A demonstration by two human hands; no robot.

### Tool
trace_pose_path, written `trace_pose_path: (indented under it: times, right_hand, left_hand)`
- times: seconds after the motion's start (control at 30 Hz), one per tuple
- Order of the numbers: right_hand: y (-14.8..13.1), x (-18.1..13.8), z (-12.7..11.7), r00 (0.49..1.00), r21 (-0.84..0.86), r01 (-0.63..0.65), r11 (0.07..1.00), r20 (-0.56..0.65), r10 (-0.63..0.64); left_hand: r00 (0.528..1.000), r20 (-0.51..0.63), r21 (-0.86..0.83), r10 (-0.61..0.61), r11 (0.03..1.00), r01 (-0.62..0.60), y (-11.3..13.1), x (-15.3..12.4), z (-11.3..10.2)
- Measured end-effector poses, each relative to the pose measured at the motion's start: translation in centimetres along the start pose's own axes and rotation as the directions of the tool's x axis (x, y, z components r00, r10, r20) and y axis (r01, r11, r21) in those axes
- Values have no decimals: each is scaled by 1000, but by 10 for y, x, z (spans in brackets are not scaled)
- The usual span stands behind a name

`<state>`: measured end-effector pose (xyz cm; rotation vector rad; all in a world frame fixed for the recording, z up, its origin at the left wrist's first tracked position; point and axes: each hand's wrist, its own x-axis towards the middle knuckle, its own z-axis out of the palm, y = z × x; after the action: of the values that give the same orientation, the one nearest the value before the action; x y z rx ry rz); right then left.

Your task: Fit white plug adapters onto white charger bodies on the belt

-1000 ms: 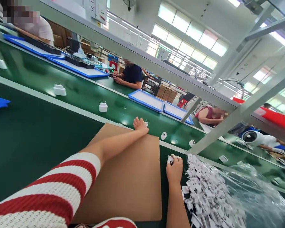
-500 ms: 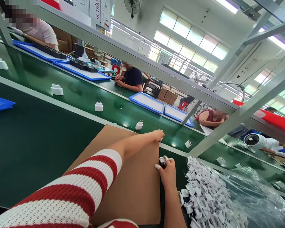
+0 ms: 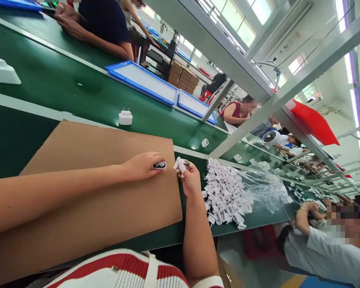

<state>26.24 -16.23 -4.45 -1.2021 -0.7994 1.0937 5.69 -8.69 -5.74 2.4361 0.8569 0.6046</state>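
My left hand (image 3: 144, 166) is closed around a white charger housing (image 3: 160, 165), whose dark inside faces right. It is over the brown cardboard sheet (image 3: 108, 200). Just to its right, my right hand (image 3: 191, 178) pinches a small white plastic plug piece (image 3: 181, 165) at the sheet's right edge. The two parts are close but apart. Beside my right hand lies a heap of white plastic pieces (image 3: 225, 192), like those for plugs. Exactly how my right fingers grip is partly hidden.
Beyond the sheet, a green belt (image 3: 87, 104) carries white chargers (image 3: 125, 118). Blue-rimmed trays (image 3: 144, 82) line its far side. A slanted grey post (image 3: 243, 124) stands ahead right, near crumpled clear plastic (image 3: 267, 188). Co-workers sit across and at right, one in a pale shirt (image 3: 327, 256).
My left hand has drawn back from the belt's edge to over the cardboard, a charger housing in it. My right hand now holds a white piece up. The view has swung right.
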Motion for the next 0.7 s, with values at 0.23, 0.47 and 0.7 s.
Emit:
trace_pose_path:
  times: [0.23,0.47,0.7]
  right_hand:
    - [2,-10,8,968,-454,234,860,22,-251]
    - [7,-24,19,972,-395,235,888,82,-220]
    - [-2,-25,11,881,-674,455,582,243,-407]
  left_hand:
    - [998,-25,-270,-56,962,47,-1,-9,23]
    - [999,-42,-320,-29,947,14,-6,-10,25]
    - [999,-25,-342,-32,940,22,-7,-9,26]
